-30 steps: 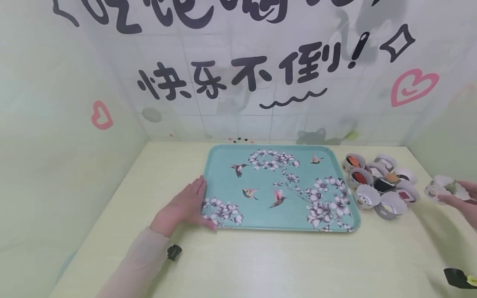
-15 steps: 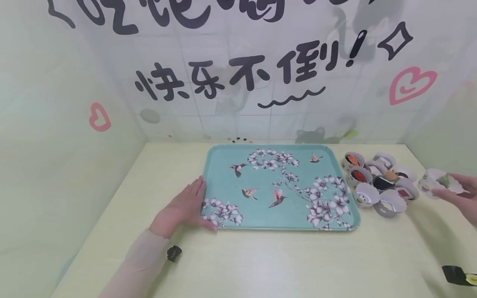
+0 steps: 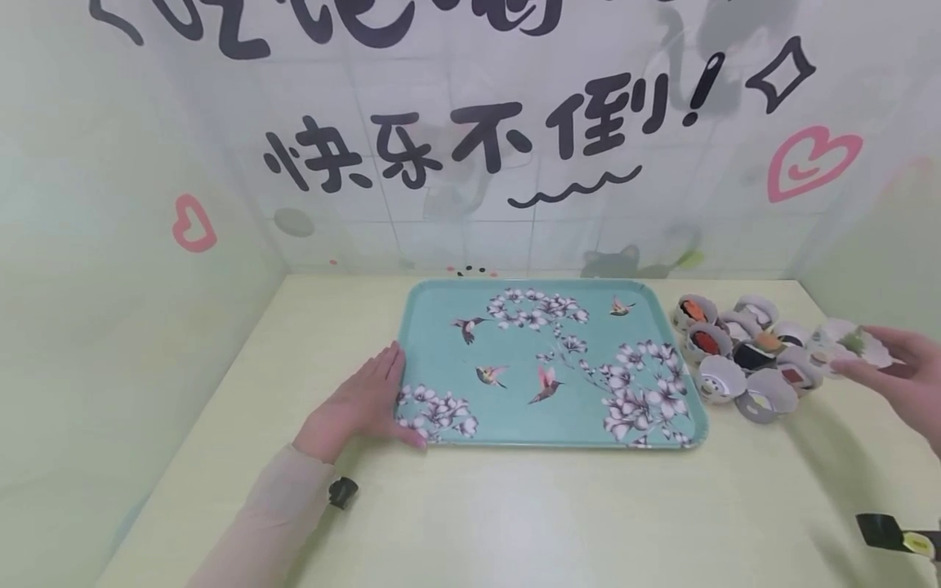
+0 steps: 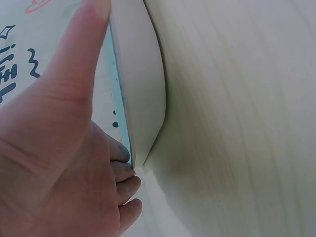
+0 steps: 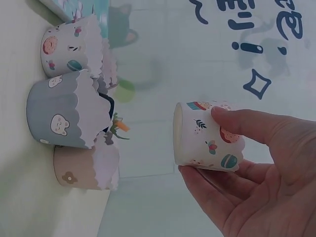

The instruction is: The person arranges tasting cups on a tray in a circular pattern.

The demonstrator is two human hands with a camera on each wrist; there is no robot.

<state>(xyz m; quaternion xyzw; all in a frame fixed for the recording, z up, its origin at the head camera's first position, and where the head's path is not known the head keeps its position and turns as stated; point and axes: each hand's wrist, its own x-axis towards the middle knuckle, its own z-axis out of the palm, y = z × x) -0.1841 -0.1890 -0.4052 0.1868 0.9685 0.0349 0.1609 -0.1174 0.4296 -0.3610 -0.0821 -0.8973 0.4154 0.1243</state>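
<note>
A white paper baking cup (image 5: 200, 140) with fruit and macaron prints is pinched between the thumb and fingers of my right hand (image 3: 903, 377). Held off the table, it shows something green inside in the head view. Several other scalloped paper cups, among them a grey one with bear faces (image 5: 52, 116) and a brown one (image 5: 79, 168), stand close below and left of it. My left hand (image 3: 360, 402) lies along the left edge of a turquoise tray (image 3: 441, 351) printed with blossoms and birds. Its fingers stretch along the rim, with the thumb by the near left corner.
The cup cluster adjoins the tray's right side; one cup (image 3: 706, 343) has red content, another (image 3: 694, 312) orange. A pale wood-look table (image 3: 515, 514) carries everything. Walls with printed lettering (image 3: 491, 139) enclose the back and sides. A dark strap piece (image 3: 342, 492) shows beside the left sleeve.
My right hand has moved left with the paper cup, bringing it closer to the cup cluster. The left hand keeps its place at the tray.
</note>
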